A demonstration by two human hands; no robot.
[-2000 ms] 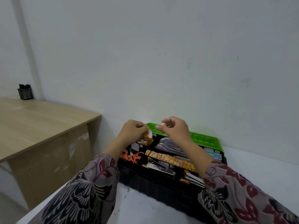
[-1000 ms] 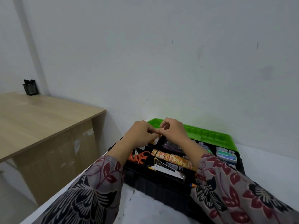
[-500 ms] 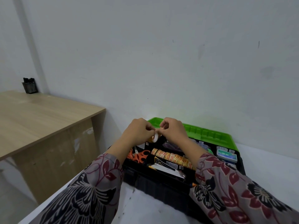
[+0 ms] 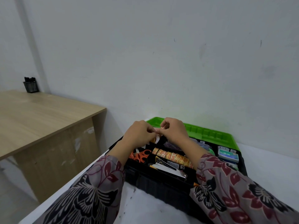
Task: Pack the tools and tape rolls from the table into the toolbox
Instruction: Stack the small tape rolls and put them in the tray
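White table point(image 4: 267, 172): black toolbox point(image 4: 161, 185) (green lid point(image 4: 210, 133))

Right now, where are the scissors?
Head view: the scissors lie in the toolbox, in its left compartment, directly left of the row of tape rolls and on the near side of the left hand.

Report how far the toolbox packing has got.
Done: orange scissors, a row of tape rolls, a black-and-silver tool and a staple box lie in the toolbox compartments.
In hand: the left hand and right hand pinch a small tape roll above the box.
Left: set that roll in; the green lid stands open. The sleeves hide much of the white table.
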